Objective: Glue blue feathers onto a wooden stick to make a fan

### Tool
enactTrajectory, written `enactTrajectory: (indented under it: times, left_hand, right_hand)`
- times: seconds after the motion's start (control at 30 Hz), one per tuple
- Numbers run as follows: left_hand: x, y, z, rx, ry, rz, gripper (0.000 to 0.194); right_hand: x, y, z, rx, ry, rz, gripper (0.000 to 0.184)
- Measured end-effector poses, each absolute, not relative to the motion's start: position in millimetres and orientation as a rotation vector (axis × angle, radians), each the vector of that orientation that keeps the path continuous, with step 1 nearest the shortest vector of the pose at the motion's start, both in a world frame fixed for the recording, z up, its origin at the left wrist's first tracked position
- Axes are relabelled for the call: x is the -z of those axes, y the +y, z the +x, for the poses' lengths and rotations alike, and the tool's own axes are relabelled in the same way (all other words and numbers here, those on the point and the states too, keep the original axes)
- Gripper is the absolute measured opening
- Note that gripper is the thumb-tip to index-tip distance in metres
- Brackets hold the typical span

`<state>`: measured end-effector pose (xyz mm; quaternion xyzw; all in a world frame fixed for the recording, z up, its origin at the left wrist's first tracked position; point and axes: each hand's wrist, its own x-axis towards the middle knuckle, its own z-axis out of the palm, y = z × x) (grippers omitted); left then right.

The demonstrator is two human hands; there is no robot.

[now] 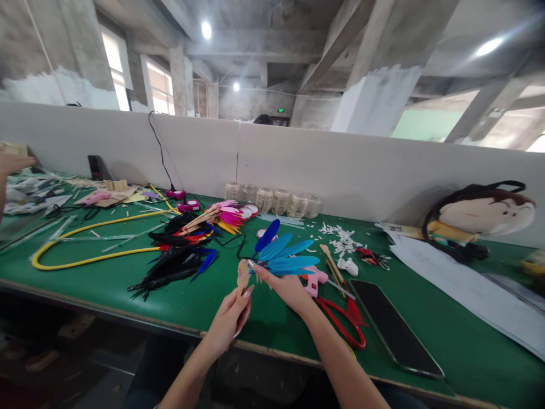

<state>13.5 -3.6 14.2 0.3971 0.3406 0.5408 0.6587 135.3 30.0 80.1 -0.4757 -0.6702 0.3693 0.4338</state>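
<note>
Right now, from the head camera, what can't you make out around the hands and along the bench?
Head view:
Lower end of the wooden stick: hidden by the left hand.
Quill ends of the blue feathers: hidden behind the right hand.
Contents of the glass jars: too small and blurred to tell.
Arm of the second hand at far left: cut off by the picture's edge.

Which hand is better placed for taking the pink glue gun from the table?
Probably the right hand: it is nearest the pink glue gun, at the blue feathers. The left hand grips a wooden stick, farther away.
</note>
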Motion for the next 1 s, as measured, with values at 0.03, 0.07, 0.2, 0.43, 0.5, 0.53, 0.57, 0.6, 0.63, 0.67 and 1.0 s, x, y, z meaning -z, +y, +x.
enactTrajectory:
  times: [0.03, 0.07, 0.2, 0.43, 0.5, 0.53, 0.57, 0.6, 0.63, 0.67, 1.0]
  left_hand:
    - [-13.6, -3.6, 13.6, -1.224, 0.767, 0.908, 0.043]
    - [-12.8, -3.5, 13.6, -1.229, 0.765, 0.912, 0.043]
    - [-11.8, -3.6, 13.9, -1.243, 0.771, 0.914, 0.043]
    - [-12.9, -1.9, 12.5, -1.242, 0.742, 0.84, 0.045]
    - [-10.6, -0.9, 11.1, -1.233, 0.708, 0.828, 0.045]
    - [-9.2, -0.6, 10.4, -1.225, 0.688, 0.829, 0.044]
    - [-8.0, -0.5, 9.6, -1.217, 0.668, 0.837, 0.044]
    - [-7.1, -0.6, 9.0, -1.209, 0.649, 0.85, 0.043]
    - [-6.6, -0.8, 8.6, -1.204, 0.634, 0.864, 0.042]
    - [-6.5, -1.2, 8.4, -1.204, 0.626, 0.88, 0.041]
    - [-8.5, -1.9, 10.7, -1.242, 0.688, 0.95, 0.041]
  right_hand:
    - [-80.5, 29.8, 136.0, -0.912, -1.692, -1.19, 0.029]
    - [-80.8, 29.7, 136.4, -0.898, -1.716, -1.194, 0.03]
    - [-81.8, 29.7, 136.3, -0.846, -1.762, -1.195, 0.032]
    - [-72.7, 35.7, 139.7, -0.682, -1.885, -1.218, 0.034]
    - [-69.3, 37.6, 141.1, -0.655, -1.92, -1.232, 0.034]
    - [-68.3, 38.1, 141.3, -0.654, -1.931, -1.237, 0.034]
    - [-68.1, 38.2, 141.3, -0.656, -1.935, -1.241, 0.034]
    - [-68.5, 37.9, 140.9, -0.664, -1.931, -1.24, 0.033]
    - [-69.5, 37.3, 140.2, -0.685, -1.919, -1.235, 0.033]
    - [-70.8, 36.5, 139.3, -0.718, -1.893, -1.227, 0.032]
    - [-55.7, 35.7, 111.7, -0.946, -1.536, -0.947, 0.031]
